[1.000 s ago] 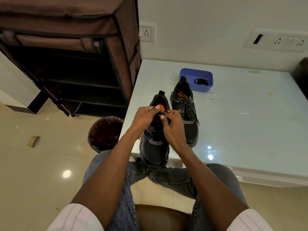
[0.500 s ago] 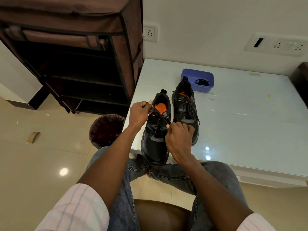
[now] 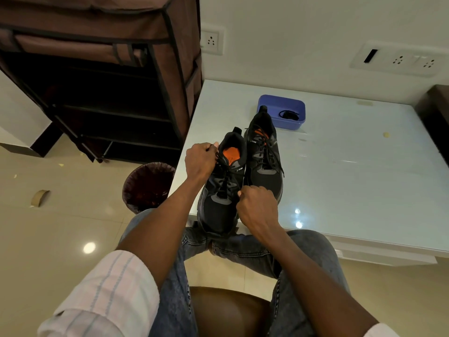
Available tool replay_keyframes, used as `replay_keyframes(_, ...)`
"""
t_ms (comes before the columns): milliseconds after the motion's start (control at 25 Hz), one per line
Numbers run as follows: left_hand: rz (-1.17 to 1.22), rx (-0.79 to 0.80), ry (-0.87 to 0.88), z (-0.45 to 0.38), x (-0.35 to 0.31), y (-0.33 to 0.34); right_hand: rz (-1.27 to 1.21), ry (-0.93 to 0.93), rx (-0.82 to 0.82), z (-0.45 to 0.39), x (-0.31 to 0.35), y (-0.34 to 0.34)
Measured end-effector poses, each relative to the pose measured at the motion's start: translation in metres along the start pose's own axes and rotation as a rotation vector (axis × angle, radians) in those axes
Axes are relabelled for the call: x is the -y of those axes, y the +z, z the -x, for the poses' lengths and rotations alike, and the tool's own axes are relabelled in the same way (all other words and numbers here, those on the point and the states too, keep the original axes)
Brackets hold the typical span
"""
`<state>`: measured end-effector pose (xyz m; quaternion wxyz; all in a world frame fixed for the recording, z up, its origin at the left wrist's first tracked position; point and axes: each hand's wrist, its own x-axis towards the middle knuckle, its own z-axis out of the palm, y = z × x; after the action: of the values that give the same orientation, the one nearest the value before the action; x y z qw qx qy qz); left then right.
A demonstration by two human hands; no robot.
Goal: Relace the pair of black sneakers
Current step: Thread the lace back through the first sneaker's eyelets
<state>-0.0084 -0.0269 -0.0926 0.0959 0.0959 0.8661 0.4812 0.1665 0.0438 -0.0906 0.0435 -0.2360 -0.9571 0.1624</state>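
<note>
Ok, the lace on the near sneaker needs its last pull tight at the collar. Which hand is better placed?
Left, probably. The left hand already pinches the lace end beside the collar of the near sneaker. The right hand is curled lower down at its side.
</note>
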Motion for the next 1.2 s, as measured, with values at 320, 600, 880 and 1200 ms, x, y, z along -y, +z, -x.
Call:
replay_keyframes(320,-0.041,0.189,-0.104,0.028,-0.012,-0.03,-0.454,0.299,0.052,0.002,-0.001,0.008)
replay_keyframes(600,-0.281,0.823,-0.383,0.07,-0.006,-0.069,-0.691,0.359,0.174,0.002,0.012,0.014)
replay_keyframes(880,-0.189,0.735,-0.336,0.065,-0.005,-0.076,-0.716,0.384,0.064,-0.011,0.042,0.021)
replay_keyframes(1200,0.049,0.453,-0.43,0.044,0.014,-0.095,-0.472,0.179,0.097,-0.055,0.092,0.033)
